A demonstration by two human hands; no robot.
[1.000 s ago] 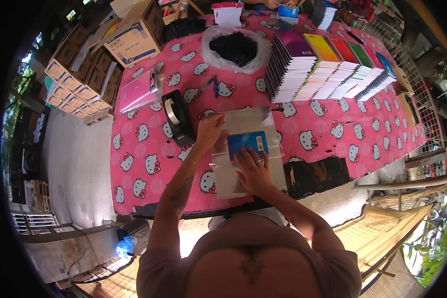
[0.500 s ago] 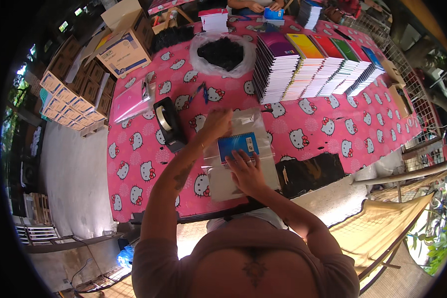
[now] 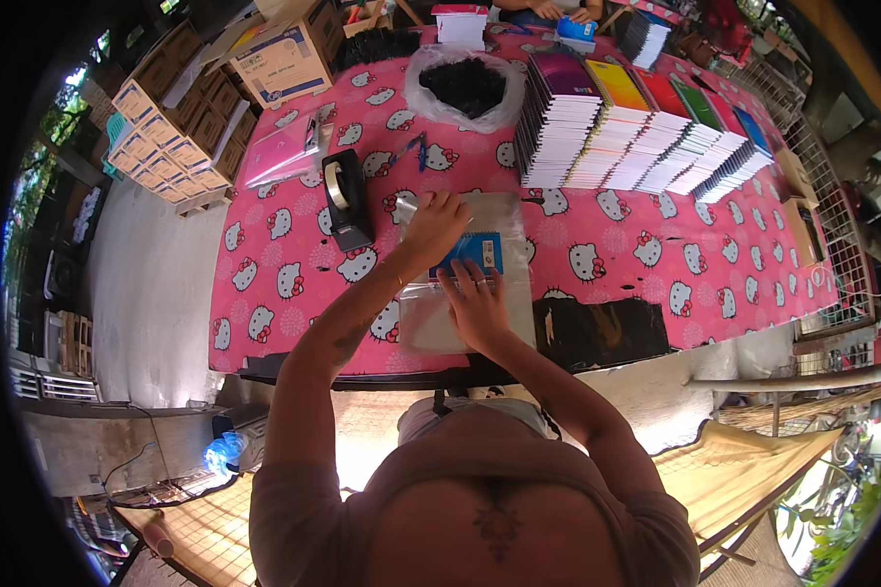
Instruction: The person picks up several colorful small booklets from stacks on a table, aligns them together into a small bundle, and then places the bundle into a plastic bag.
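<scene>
A blue spiral notebook [image 3: 487, 249] lies in or under clear plastic film [image 3: 429, 328] near the table's front edge; which of the two I cannot tell. My right hand [image 3: 475, 298] rests on the notebook's lower part, fingers spread flat. Over its upper left corner is my left hand [image 3: 438, 230], with the fingers curled down at the film. What those fingers pinch, if anything, is hidden beneath them. Just left of the film stands a black tape dispenser [image 3: 350, 210] with a roll of clear tape.
Tall stacks of coloured spiral notebooks [image 3: 582, 137] stand at the back right. A plastic bag of black material [image 3: 465, 88], scissors [image 3: 413, 149] and a pink packet [image 3: 282, 157] lie farther back. Cartons [image 3: 289, 59] are at the left. Across the table, another person's hands [image 3: 563, 12] hold a blue notebook.
My left hand has come toward me and now covers the notebook's upper left corner. My right hand stays on the notebook. The whole view has shifted slightly.
</scene>
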